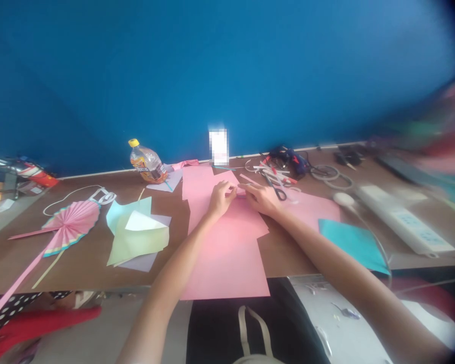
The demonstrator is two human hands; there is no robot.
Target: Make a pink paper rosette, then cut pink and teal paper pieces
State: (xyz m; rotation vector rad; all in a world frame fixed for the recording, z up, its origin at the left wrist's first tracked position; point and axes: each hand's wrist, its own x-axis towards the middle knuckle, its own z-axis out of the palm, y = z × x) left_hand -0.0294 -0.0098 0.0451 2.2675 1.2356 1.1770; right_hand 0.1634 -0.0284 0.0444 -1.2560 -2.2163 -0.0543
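Observation:
My left hand (222, 199) and my right hand (262, 199) meet over overlapping sheets of pink paper (227, 268) on the table. Their fingertips are pinched around a small piece of folded pink paper (241, 193), most of it covered by the fingers. Just beyond the right hand lie scissors (279, 193) with dark handles, beside a heap of paper strips (275, 174). To the left is a finished-looking pleated pink paper fan (71, 222) with a blue and yellow edge and long pink handles.
A tilted drink bottle (147, 163) stands near the blue wall, and an upright bright rectangle (218, 146) is further right. Pale green and blue papers (140, 242) lie left. A teal sheet (351, 242), a white power strip (405, 217) and cables (331, 174) are on the right.

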